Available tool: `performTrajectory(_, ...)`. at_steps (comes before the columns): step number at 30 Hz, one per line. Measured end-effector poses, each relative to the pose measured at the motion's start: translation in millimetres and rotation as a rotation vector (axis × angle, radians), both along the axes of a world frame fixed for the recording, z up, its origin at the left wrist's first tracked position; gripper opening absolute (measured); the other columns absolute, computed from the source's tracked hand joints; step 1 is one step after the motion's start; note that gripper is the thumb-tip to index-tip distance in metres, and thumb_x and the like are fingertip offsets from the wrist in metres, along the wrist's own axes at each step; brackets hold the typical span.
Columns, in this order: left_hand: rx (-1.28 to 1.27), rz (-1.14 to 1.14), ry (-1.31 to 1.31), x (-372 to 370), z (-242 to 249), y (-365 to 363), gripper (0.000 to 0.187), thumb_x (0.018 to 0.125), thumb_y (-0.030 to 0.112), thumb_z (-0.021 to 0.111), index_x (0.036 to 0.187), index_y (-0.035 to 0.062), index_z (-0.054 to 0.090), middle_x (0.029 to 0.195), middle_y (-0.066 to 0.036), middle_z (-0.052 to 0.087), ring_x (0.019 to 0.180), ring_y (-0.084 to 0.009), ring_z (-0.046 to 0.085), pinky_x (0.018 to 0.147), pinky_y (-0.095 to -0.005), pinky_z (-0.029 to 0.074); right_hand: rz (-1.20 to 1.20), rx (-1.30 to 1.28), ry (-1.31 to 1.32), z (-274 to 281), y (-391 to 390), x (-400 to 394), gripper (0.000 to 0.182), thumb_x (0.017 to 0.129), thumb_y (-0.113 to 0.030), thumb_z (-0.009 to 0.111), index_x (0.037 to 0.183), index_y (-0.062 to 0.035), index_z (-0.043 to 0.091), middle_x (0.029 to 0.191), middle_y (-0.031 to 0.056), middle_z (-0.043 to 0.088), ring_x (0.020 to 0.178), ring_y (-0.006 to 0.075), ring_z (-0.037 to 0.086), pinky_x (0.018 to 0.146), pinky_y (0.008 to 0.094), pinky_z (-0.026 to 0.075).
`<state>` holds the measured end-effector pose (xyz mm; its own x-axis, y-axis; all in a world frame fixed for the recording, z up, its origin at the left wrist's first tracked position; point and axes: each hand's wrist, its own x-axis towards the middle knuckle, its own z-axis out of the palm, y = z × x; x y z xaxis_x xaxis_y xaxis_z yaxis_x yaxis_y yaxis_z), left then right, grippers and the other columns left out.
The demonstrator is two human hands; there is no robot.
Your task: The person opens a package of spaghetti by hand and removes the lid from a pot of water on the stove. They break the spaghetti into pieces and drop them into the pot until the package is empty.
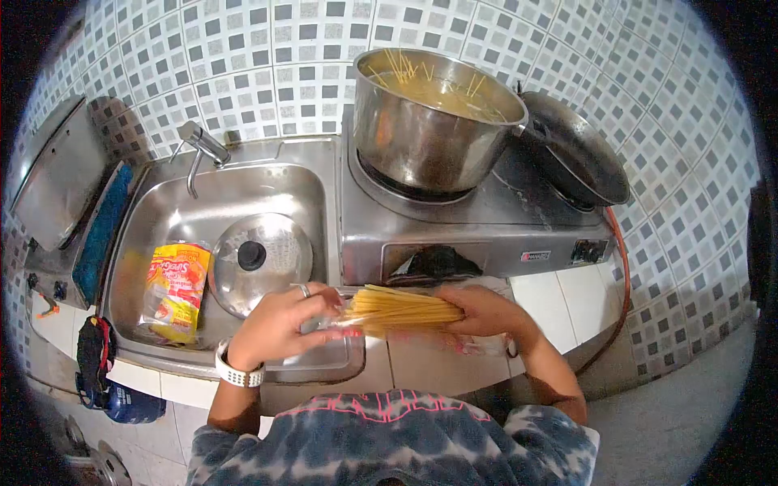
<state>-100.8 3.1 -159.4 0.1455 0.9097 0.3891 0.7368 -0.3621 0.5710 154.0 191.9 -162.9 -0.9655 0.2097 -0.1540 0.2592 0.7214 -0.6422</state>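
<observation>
A bundle of dry spaghetti (397, 309) lies level in front of my body, partly inside a clear plastic wrapper (486, 338). My right hand (485, 312) is wrapped round the bundle's right end. At the left end, my left hand (292, 324) has its thumb and fingers apart, touching the plastic near the spaghetti tips; whether it grips the film is blurred. Beyond them, a large steel pot (429, 134) stands on the stove with liquid inside and several spaghetti strands sticking up over its rim.
The steel sink (227, 190) at the left holds a round lid (271, 279) and a red and yellow packet (177, 283). A dark pan (575, 146) rests on the stove's (519, 235) right side. An orange hose (626, 283) runs down beside the stove.
</observation>
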Motion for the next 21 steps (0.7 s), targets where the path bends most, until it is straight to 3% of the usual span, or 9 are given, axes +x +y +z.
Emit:
performTrajectory(6, 0.011, -0.025, 0.085, 3.4, 10.6, -9.1, 0.018, 0.070, 0.019, 0.066, 0.080, 0.0094, 0.055, 0.093, -0.004, 0.059, 0.079, -0.0233, 0.059, 0.064, -0.0317, 0.048, 0.044, -0.015, -0.080, 17.5, 6.9, -2.1, 0.045, 0.069, -0.016, 0.064, 0.109, -0.0020, 0.050, 0.089, 0.0155, 0.058, 0.082, 0.0272, 0.057, 0.072, 0.0340, 0.044)
performTrajectory(10, 0.083, -0.241, -0.026, 5.3, 23.2, -14.6, 0.011, 0.067, 0.010, 0.063, 0.076, 0.0089, 0.057, 0.089, -0.005, 0.058, 0.078, -0.0241, 0.058, 0.065, -0.0319, 0.048, 0.022, -0.173, -0.051, 16.1, 13.0, -7.6, 0.044, 0.072, -0.012, 0.064, 0.111, -0.0005, 0.049, 0.090, 0.0120, 0.058, 0.084, 0.0189, 0.056, 0.075, 0.0301, 0.043)
performTrajectory(14, 0.124, -0.014, -0.127, 3.8, 11.0, -9.2, 0.013, 0.067, 0.004, 0.063, 0.078, 0.0055, 0.055, 0.084, -0.009, 0.056, 0.076, -0.0237, 0.057, 0.064, -0.0300, 0.047, 0.010, -0.253, 0.180, 8.6, 15.5, -18.4, 0.032, 0.076, -0.013, 0.062, 0.103, -0.0013, 0.051, 0.086, 0.0039, 0.055, 0.080, 0.0109, 0.051, 0.071, 0.0256, 0.041)
performTrajectory(17, 0.077, 0.227, -0.211, -0.9, -5.6, 0.2, 0.015, 0.070, 0.002, 0.063, 0.082, 0.0035, 0.054, 0.086, -0.010, 0.056, 0.076, -0.0227, 0.058, 0.063, -0.0276, 0.047, -0.162, -0.485, 0.260, 23.8, -0.8, -33.9, 0.022, 0.079, -0.015, 0.061, 0.094, -0.0049, 0.050, 0.081, -0.0010, 0.049, 0.078, 0.0075, 0.047, 0.068, 0.0227, 0.038)
performTrajectory(21, 0.088, 0.381, -0.394, -1.5, -19.1, 14.6, 0.016, 0.073, 0.003, 0.062, 0.086, 0.0025, 0.053, 0.087, -0.009, 0.054, 0.074, -0.0188, 0.057, 0.058, -0.0245, 0.046, -0.303, -0.709, 0.237, 41.3, -0.1, -47.5, 0.021, 0.078, -0.015, 0.062, 0.090, -0.0086, 0.048, 0.072, -0.0031, 0.047, 0.059, 0.0050, 0.045, 0.050, 0.0198, 0.037)
